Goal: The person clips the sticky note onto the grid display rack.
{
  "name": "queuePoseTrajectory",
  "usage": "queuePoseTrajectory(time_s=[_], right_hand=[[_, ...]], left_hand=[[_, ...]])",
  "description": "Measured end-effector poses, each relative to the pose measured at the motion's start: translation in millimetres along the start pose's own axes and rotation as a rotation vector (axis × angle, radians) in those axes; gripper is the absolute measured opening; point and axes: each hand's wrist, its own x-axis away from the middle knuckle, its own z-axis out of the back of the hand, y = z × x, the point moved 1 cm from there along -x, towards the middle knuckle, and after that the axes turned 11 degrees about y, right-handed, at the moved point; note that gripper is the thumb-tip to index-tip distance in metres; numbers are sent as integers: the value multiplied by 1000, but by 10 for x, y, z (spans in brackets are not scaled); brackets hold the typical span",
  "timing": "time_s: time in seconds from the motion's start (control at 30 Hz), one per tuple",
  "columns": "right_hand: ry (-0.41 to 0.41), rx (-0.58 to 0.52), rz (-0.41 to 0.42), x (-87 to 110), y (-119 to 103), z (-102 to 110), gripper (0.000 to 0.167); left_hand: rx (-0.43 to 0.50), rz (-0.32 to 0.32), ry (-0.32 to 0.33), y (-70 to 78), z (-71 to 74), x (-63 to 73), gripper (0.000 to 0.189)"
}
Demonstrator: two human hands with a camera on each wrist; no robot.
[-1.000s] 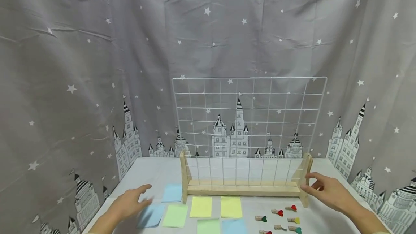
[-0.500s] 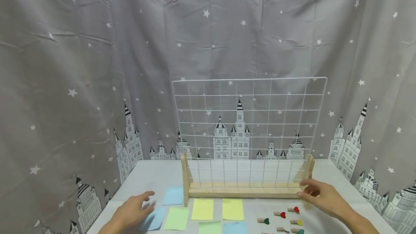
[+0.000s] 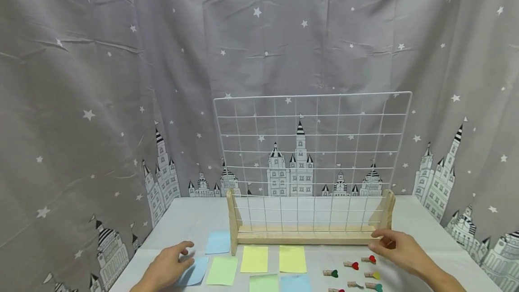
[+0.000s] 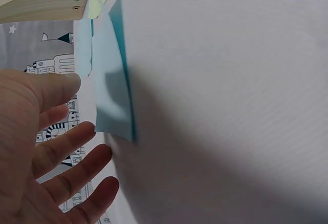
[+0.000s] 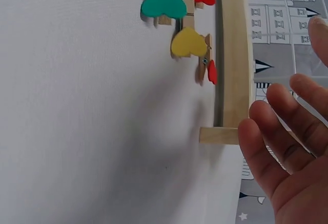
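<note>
on my feed the left hand [image 3: 165, 266] is spread, fingers loosely bent, just beside a blue note [image 3: 195, 271] on the left of the desk [image 3: 192, 215]. i see the right hand [image 3: 401, 250] spread too, by the right end of the wooden stand [image 3: 306, 240], which carries a white wire grid [image 3: 298, 152]; i can't tell if they touch. heart-topped clips [image 3: 370, 275] lie near that hand.

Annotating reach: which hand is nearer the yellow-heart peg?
Right. The right hand is just beyond and right of the yellow-heart peg; the left hand is far left, near a blue note.
</note>
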Motion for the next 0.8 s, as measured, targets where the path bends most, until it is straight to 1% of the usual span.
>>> queuePoseTrajectory(time_s=[0.1, 0.27, 0.4, 0.53, 0.67, 0.8], right_hand=[[-7, -10, -7, -14, 27, -58, 43], [-12, -4, -21, -19, 59, -150, 42], [5, 18, -56, -9, 52, -221, 42], [-12, 34, -93, -19, 85, -301, 45], [-36, 48, -115, -11, 114, -339, 45], [-39, 72, -127, 5, 112, -327, 43]], left_hand=[[5, 17, 12, -8, -28, 2, 47], [-1, 25, 19, -27, -90, 4, 43], [-8, 36, 24, -63, -125, 18, 39], [-15, 25, 28, -87, -115, 45, 35], [-6, 22, 43, -71, -119, 64, 29], [-4, 26, 62, -25, -133, 64, 25]])
